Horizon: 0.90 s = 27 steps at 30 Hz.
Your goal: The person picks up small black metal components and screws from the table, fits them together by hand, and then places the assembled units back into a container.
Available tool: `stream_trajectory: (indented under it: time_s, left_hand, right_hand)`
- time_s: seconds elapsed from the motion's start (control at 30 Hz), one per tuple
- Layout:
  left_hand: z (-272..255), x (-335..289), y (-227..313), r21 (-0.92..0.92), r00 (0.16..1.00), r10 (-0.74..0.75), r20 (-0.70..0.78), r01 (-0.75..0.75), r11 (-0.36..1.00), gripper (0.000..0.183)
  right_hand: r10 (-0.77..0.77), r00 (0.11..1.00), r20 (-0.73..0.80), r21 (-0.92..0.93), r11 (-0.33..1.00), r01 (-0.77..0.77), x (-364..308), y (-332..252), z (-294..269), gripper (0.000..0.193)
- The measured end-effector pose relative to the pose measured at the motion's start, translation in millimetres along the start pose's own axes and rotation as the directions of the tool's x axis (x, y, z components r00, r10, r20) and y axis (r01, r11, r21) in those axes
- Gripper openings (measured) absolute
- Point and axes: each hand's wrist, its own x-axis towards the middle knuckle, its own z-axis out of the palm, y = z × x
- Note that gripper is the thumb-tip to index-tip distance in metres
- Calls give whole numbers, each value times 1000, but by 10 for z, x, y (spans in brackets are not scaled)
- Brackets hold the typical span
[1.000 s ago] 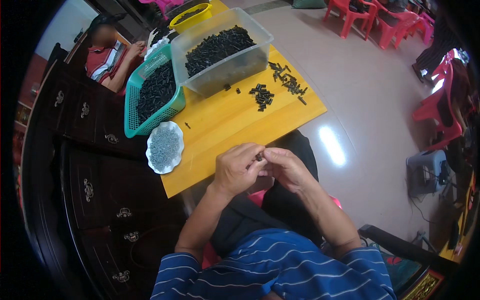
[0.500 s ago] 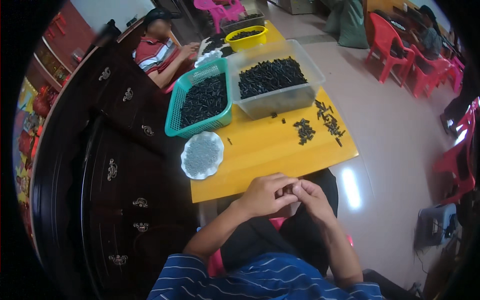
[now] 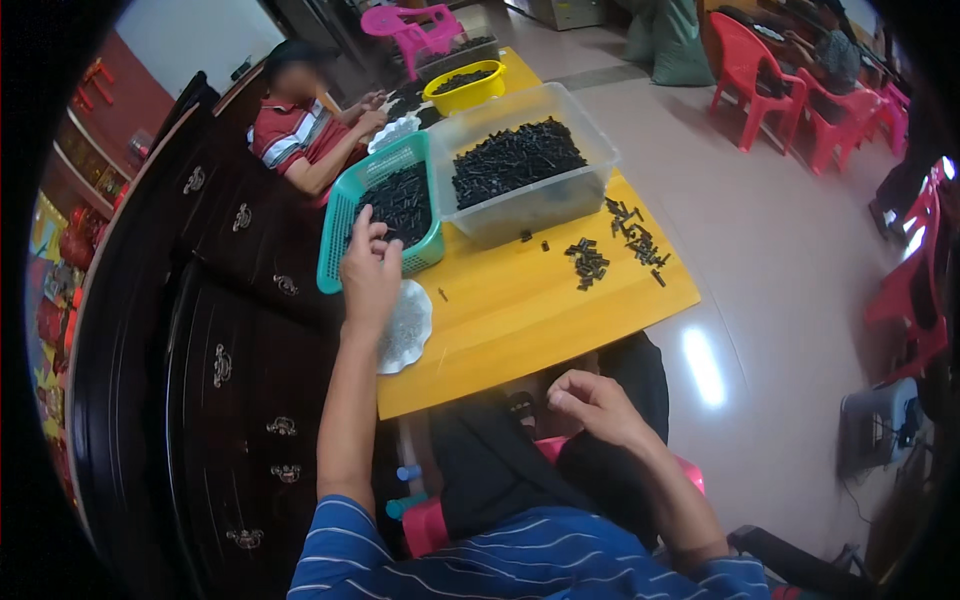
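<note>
My left hand (image 3: pixel 371 272) reaches over the near edge of the green plastic basket (image 3: pixel 432 250), its fingers apart and slightly bent. Inside that basket lie many short black tube-like pieces (image 3: pixel 405 195). Partly covered by my left wrist is a white scalloped plate (image 3: pixel 412 335) of tiny greyish pieces. Above my lap, just off the table's front edge, my right hand (image 3: pixel 596 408) is closed with thumb and fingers together; what it holds, if anything, is hidden. Two loose piles of small black parts, a nearer one (image 3: pixel 588 264) and a farther one (image 3: pixel 638 242), lie at the table's right.
A translucent bin (image 3: pixel 520 222) of black pieces stands beside the basket on the yellow table (image 3: pixel 520 320). Beyond is a yellow tub (image 3: pixel 470 95). A person in a red shirt (image 3: pixel 290 135) works at the far left. Dark drawers (image 3: pixel 250 330) border the left side; red chairs (image 3: pixel 745 90) stand right.
My hands were together above my lap. The left has moved forward and left to the green basket, while the right stays near the lap. The view has shifted slightly.
</note>
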Motion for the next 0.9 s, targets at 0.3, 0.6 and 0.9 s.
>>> stream_trajectory:
  time_s: [0.3,0.6,0.9]
  left_hand:
    - [1132,-869,667,-266,838,134,529,13,964,24]
    - [1712,-852,993,-241,845,229,483,-123,963,24]
    - [1867,-905,926,-154,841,287,459,-244,958,10]
  right_hand:
    - [-80,995,-51,96,992,85,16,129,-25,19]
    - [-98,994,-52,131,986,104,25,161,-62,17]
    - [-104,993,-56,137,984,111,13,127,-79,16]
